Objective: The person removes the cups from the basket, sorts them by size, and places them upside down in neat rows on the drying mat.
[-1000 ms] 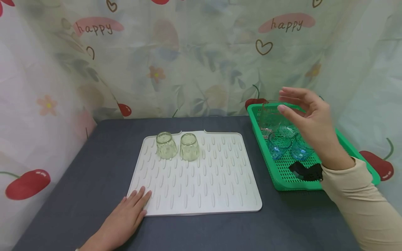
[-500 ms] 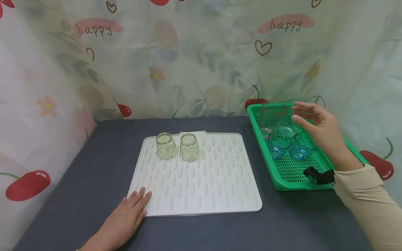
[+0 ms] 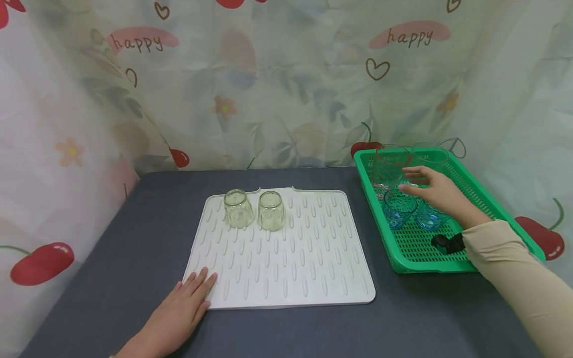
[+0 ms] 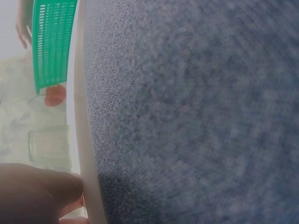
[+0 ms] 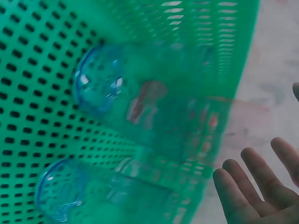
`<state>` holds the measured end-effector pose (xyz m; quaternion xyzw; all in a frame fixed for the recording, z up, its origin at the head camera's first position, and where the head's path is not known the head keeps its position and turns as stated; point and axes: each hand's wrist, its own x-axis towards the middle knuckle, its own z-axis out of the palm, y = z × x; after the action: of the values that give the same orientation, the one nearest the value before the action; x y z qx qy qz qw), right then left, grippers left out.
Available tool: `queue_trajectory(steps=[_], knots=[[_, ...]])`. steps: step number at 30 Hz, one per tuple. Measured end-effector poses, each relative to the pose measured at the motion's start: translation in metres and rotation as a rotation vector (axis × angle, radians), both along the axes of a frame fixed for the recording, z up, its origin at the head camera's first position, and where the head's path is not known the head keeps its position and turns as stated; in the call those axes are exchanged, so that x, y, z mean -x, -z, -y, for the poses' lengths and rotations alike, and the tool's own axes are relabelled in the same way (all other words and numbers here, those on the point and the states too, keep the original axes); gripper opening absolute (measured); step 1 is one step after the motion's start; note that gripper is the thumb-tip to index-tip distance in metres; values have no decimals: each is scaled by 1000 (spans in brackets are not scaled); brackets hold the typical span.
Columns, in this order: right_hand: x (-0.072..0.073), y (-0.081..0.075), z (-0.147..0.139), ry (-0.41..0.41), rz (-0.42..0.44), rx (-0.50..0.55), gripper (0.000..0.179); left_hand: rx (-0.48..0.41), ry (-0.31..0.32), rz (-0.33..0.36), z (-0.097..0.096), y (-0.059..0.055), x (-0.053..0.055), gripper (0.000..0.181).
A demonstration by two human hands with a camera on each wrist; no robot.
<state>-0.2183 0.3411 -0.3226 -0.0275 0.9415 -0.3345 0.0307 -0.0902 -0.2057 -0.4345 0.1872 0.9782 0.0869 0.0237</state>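
My left hand (image 3: 176, 313) rests on the near left corner of a white ribbed drying mat (image 3: 295, 268); the left wrist view shows its fingers at the mat's edge (image 4: 86, 140). Two greenish glasses (image 3: 238, 211) (image 3: 271, 214) stand upside down side by side on the mat's far left part. Over the green plastic basket (image 3: 394, 251) hovers my right hand (image 3: 438, 193), thumb and fingers apart, nothing between them. Just below it are two blue glasses (image 3: 396, 214) (image 3: 429, 220), the right one partly hidden. Behind them stand a pink-rimmed clear glass (image 3: 387, 171) and another clear glass (image 3: 431, 158).
The basket stands on the dark tabletop (image 3: 322, 328), right of the mat. A printed curtain (image 3: 286, 99) hangs behind and along both sides. A black wrist strap (image 3: 445, 243) is on the right wrist.
My right hand first drew back to the right, then came lower and leftward over the blue glasses. The left hand and the greenish glasses have stayed put.
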Motion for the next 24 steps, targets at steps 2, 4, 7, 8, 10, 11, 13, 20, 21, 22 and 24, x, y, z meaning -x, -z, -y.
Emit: queue_trajectory(steps=[2, 4, 7, 8, 10, 11, 13, 20, 21, 22, 24], knots=[[4, 4, -2, 1, 19, -17, 82, 2, -1, 2, 0, 0, 0, 52], [6, 8, -4, 1, 35, -18, 83, 2, 0, -1, 0, 0, 0, 52], [9, 13, -5, -20, 57, -21, 81, -1, 4, -10, 0, 0, 0, 51], [10, 14, -5, -27, 62, -23, 81, -3, 4, -12, 0, 0, 0, 51], [10, 16, -5, -43, 73, -31, 80, -3, 4, -15, 0, 1, 0, 51], [11, 17, -4, -50, 80, -35, 80, -4, 3, -15, 0, 1, 0, 51], [12, 18, -4, -60, 92, -40, 82, -5, 1, -12, 0, 1, 0, 51], [13, 22, -4, -113, 122, -66, 88, 0, 0, -3, 1, 2, 1, 51], [13, 23, -4, -120, 124, -67, 88, -1, 1, -8, 1, 2, 1, 51], [13, 24, -4, -129, 126, -70, 89, -2, 3, -13, 1, 3, 1, 51], [13, 25, -3, -143, 128, -79, 90, -6, 3, -22, 1, 3, 1, 51]])
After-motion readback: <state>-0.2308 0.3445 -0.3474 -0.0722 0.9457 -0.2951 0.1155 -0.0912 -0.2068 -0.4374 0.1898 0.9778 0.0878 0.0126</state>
